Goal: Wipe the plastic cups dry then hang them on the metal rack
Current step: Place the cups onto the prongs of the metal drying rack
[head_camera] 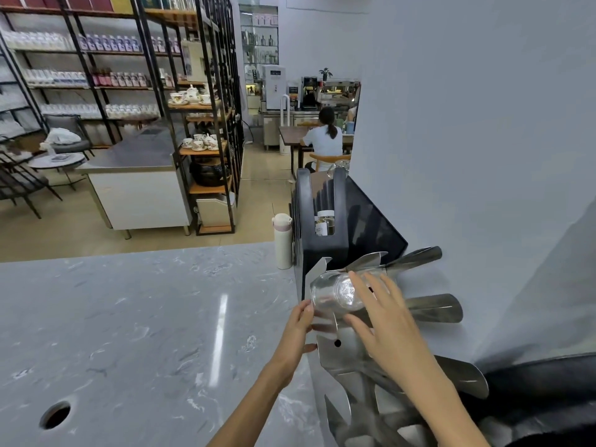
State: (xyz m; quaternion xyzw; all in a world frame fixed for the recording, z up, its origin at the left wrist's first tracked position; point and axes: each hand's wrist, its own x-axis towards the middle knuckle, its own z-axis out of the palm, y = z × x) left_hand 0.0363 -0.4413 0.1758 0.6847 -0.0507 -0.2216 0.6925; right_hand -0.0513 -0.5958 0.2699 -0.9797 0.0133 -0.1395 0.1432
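Behind the plastic cup (335, 293) stand a black holder (322, 201) and white flask (283, 241).

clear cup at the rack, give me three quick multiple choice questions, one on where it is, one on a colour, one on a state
1. Where is the clear cup?
A. upright on the floor
B. on its side at the metal rack
C. inside a sink

2. What colour is the bottle standing on the counter?
A. red
B. green
C. white

3. How do the right hand's fingers lie?
A. straight and spread over the cup
B. curled in an empty fist
C. gripping a cloth

Answers: B, the cup lies tipped against the rack's metal blades; C, the bottle's body is white; A, the fingers stretch out flat across the cup's base.
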